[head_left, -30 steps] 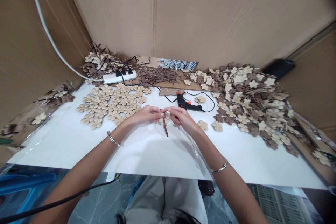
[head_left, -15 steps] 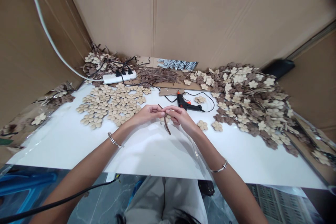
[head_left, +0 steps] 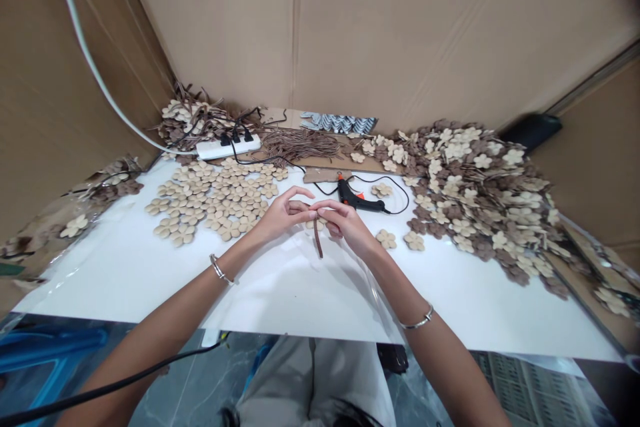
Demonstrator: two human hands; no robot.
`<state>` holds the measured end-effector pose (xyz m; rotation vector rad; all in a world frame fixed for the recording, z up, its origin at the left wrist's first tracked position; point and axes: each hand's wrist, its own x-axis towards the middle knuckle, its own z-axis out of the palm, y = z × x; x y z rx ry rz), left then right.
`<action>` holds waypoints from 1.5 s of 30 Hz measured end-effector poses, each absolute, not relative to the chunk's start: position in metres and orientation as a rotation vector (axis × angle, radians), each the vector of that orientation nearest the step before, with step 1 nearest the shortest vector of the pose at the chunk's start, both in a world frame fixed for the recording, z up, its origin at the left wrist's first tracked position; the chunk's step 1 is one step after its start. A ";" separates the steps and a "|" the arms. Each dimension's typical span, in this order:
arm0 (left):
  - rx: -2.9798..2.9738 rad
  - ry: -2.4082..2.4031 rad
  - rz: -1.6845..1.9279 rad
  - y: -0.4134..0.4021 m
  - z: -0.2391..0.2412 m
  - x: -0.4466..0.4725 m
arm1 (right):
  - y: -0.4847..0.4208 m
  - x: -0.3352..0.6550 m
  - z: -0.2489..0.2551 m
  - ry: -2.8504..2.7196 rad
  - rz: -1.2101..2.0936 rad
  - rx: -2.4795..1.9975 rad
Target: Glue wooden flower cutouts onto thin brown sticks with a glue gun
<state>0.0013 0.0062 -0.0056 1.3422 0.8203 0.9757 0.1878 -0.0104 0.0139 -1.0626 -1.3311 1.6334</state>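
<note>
Over the middle of the white table, my two hands meet at the fingertips. A thin brown strip (head_left: 319, 241) hangs down from between them. My right hand (head_left: 347, 221) is closed, thumb and index finger pinched together, with a beige petalled flower (head_left: 324, 223) partly hidden under its fingers. My left hand (head_left: 286, 213) has its thumb at the top of the strip and its index finger raised in an arch, the other fingers curled. Behind the right hand lies a black glue gun (head_left: 360, 197) with orange parts. How strip and flower join is hidden.
Many beige flowers (head_left: 215, 197) spread across the left of the white table (head_left: 280, 287). Brown and beige flowers (head_left: 470, 180) heap at the right. Brown strips (head_left: 300, 145) lie at the back near a white power strip (head_left: 229, 147). Cardboard walls (head_left: 350, 27) enclose the table.
My left index finger has lifted away from the thumb. The brown strip now hangs straighter, and its upper end no longer pokes out above my fingers. My right hand has barely moved.
</note>
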 end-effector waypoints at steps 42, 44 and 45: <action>0.876 0.935 1.044 0.017 -0.019 -0.004 | 0.032 0.262 0.002 -1.954 0.023 -1.630; 0.832 0.936 1.064 0.019 -0.020 -0.006 | 0.030 0.260 0.007 -1.874 0.154 -1.603; 0.809 0.935 1.071 0.019 -0.020 -0.006 | 0.029 0.259 0.009 -1.843 0.216 -1.597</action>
